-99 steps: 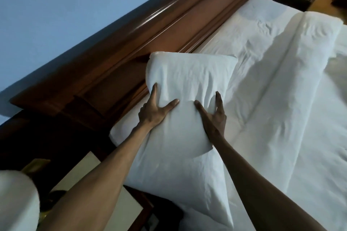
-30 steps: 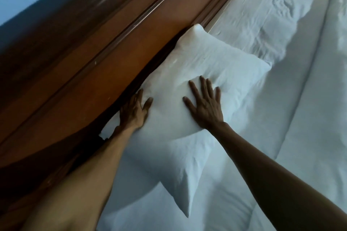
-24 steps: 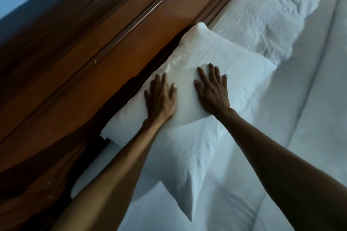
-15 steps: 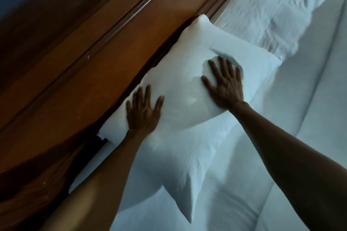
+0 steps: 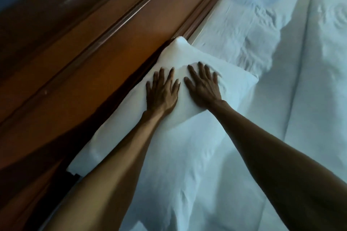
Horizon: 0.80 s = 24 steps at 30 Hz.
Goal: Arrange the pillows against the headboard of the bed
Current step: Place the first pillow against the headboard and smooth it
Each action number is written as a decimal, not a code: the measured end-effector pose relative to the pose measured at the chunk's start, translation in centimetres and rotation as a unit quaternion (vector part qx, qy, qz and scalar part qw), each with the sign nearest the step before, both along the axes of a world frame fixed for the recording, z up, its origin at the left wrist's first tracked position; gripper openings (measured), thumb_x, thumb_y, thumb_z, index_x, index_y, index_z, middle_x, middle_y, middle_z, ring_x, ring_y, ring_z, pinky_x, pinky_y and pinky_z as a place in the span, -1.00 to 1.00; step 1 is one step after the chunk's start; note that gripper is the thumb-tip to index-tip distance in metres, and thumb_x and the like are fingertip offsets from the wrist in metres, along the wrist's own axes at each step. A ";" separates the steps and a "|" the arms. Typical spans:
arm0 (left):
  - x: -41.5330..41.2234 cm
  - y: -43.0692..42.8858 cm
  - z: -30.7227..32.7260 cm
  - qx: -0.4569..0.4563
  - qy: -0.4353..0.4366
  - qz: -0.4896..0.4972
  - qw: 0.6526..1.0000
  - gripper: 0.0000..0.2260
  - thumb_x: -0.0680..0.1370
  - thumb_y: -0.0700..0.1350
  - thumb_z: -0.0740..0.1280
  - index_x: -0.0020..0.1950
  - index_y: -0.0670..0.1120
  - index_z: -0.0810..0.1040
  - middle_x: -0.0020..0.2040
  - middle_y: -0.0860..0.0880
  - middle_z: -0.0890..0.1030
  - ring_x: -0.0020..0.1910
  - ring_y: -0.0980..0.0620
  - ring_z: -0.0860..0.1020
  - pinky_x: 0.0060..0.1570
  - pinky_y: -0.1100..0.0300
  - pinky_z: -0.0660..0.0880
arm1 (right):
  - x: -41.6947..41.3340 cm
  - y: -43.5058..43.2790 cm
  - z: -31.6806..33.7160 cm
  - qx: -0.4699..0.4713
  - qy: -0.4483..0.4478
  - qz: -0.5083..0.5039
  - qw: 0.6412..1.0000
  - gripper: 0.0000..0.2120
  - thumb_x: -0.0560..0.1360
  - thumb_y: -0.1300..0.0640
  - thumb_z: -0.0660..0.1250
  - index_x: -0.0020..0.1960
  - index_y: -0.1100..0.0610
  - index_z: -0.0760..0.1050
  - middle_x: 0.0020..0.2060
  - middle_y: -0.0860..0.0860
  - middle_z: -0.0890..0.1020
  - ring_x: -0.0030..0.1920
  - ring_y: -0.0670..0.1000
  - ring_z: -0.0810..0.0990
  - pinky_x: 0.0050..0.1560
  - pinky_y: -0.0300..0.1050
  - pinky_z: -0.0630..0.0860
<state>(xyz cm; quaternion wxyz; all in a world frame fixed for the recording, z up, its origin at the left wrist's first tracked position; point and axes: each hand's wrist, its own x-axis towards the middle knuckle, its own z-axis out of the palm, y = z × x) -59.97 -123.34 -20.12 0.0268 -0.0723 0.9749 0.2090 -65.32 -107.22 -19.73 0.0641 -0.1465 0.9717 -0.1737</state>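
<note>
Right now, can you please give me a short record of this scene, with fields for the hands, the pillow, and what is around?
left hand: left hand flat, fingers spread, palm down on the pillow
right hand: right hand flat beside it, also pressing the pillow
pillow: white pillow lying along the headboard, one corner pointing up
headboard: dark polished wood headboard, at the left of the pillow
bedding: white sheet wrinkled beyond the pillow
grasp: neither hand grips anything
</note>
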 end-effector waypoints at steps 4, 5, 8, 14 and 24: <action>-1.0 -0.6 -2.2 -0.039 -0.009 -0.010 0.999 -0.43 0.63 0.33 -0.17 0.64 0.23 -0.11 0.67 0.00 -0.05 0.64 -0.12 -0.06 0.55 -0.22 -0.10 | -2.5 2.5 -1.5 0.009 0.001 -0.048 0.999 -0.35 0.59 -0.36 -0.11 0.61 -0.15 -0.01 0.61 0.06 -0.01 0.60 0.09 -0.10 0.55 0.15 -0.14; -1.0 -0.5 -2.6 -0.038 -0.013 -0.006 0.999 -0.42 0.63 0.34 -0.17 0.64 0.24 -0.11 0.67 0.01 -0.06 0.64 -0.12 -0.07 0.55 -0.22 -0.11 | -3.0 3.2 -1.8 0.010 -0.011 -0.079 0.997 -0.33 0.56 -0.39 -0.11 0.61 -0.16 0.01 0.61 0.06 0.01 0.60 0.09 -0.07 0.55 0.14 -0.13; -1.0 -0.2 -3.1 -0.044 -0.003 0.005 0.999 -0.42 0.63 0.34 -0.14 0.64 0.23 -0.10 0.67 0.01 -0.05 0.64 -0.11 -0.06 0.55 -0.21 -0.11 | -4.7 6.2 -2.6 0.008 -0.070 -0.178 0.982 -0.27 0.50 -0.47 -0.11 0.58 -0.16 0.09 0.60 0.06 0.07 0.59 0.10 0.00 0.52 0.20 -0.09; -0.8 -0.2 -4.0 -0.029 0.014 0.038 0.999 -0.42 0.62 0.35 -0.08 0.63 0.23 0.01 0.66 0.03 0.05 0.62 -0.15 0.06 0.53 -0.22 0.02 | -5.5 6.6 -1.5 -0.046 -0.083 -0.315 0.944 -0.36 0.61 -0.29 -0.06 0.52 0.08 0.24 0.57 0.15 0.13 0.57 0.17 0.04 0.48 0.36 -0.07; 5.3 -2.9 -2.1 -0.047 -0.053 0.067 0.995 -0.41 0.63 0.35 -0.18 0.64 0.22 -0.09 0.67 -0.05 0.03 0.64 -0.08 0.02 0.58 -0.13 -0.08 | 5.9 -2.9 -0.7 0.004 0.021 0.043 0.999 -0.40 0.65 -0.25 -0.12 0.62 -0.06 0.00 0.61 0.07 -0.10 0.60 0.10 -0.21 0.54 0.22 -0.24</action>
